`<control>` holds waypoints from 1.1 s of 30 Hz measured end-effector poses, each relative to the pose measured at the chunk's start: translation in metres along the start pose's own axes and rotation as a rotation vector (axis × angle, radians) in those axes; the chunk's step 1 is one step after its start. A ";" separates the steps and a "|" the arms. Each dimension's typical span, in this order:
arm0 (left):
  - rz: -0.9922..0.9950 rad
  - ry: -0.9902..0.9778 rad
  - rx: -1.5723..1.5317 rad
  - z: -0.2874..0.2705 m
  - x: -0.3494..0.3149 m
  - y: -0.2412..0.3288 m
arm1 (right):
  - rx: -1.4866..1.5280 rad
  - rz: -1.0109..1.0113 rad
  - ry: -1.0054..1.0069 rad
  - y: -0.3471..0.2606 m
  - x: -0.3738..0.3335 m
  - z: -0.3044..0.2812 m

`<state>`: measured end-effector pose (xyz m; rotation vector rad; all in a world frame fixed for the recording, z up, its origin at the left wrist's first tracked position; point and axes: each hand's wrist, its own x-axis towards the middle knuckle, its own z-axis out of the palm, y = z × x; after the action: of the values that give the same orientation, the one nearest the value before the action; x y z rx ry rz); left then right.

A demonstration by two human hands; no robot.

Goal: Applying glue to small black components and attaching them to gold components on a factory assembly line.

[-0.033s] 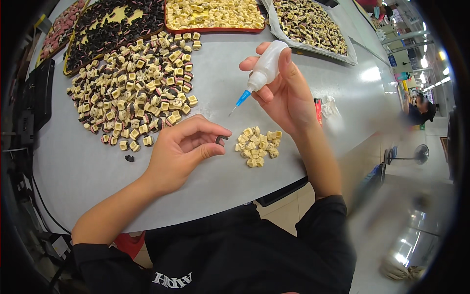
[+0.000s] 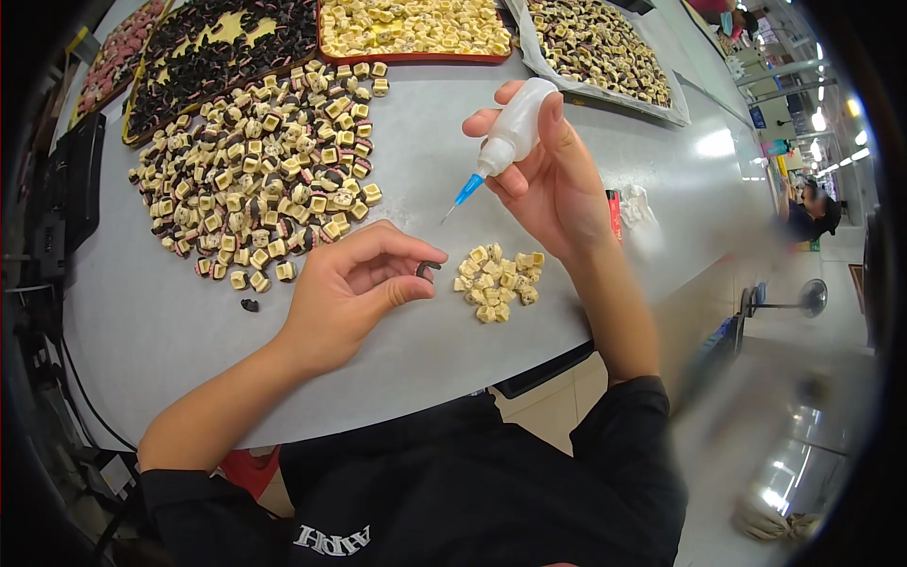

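Between the picture just before and this one, I find no change: both hands keep the same place and hold the same things, so the work stands at the same point.

At the far left, a tray with a yellowish edge (image 2: 75, 118) contains small pink pieces (image 2: 123, 42). Next to it, a yellow tray (image 2: 225, 28) contains many black curved pieces (image 2: 170, 94), some with pink; its yellow bottom shows through. In front, directly on the smooth grey table (image 2: 416, 142), lies a wide heap of cream square pieces joined with black and pink parts (image 2: 255, 170), and near it one single black piece (image 2: 249, 305). The left hand (image 2: 342, 288) has thumb and forefinger pressed together on a small dark curved piece (image 2: 425, 269), above the table. Behind, a red-rimmed tray (image 2: 416, 59) is full of cream pieces.

Further right, a small pile of loose cream pieces (image 2: 494, 281) lies near the left fingertips. Above it, the right hand (image 2: 562, 184) is wrapped around a translucent white plastic squeeze bottle (image 2: 522, 118) with a blue nozzle (image 2: 469, 189); its thin needle points down toward the dark piece, apart from it. I cannot tell what the bottle contains. At the back right, a tray with white paper lining (image 2: 675, 111) contains mixed cream and dark pieces.
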<state>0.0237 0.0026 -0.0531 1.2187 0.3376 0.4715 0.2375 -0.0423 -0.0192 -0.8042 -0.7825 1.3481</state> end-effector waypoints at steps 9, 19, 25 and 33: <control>-0.023 -0.007 0.031 0.001 0.000 0.004 | 0.064 -0.002 0.036 0.001 0.000 0.002; -0.035 -0.008 0.005 0.000 -0.001 0.003 | 0.013 -0.039 0.015 0.002 0.000 0.004; -0.030 -0.016 0.001 0.000 0.000 0.004 | -0.134 -0.098 0.004 0.002 -0.005 0.009; -0.044 -0.027 -0.048 -0.002 -0.001 0.005 | -0.408 -0.157 -0.046 0.004 -0.009 0.018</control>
<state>0.0209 0.0048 -0.0490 1.1674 0.3272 0.4223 0.2198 -0.0499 -0.0137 -1.0086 -1.1548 1.0833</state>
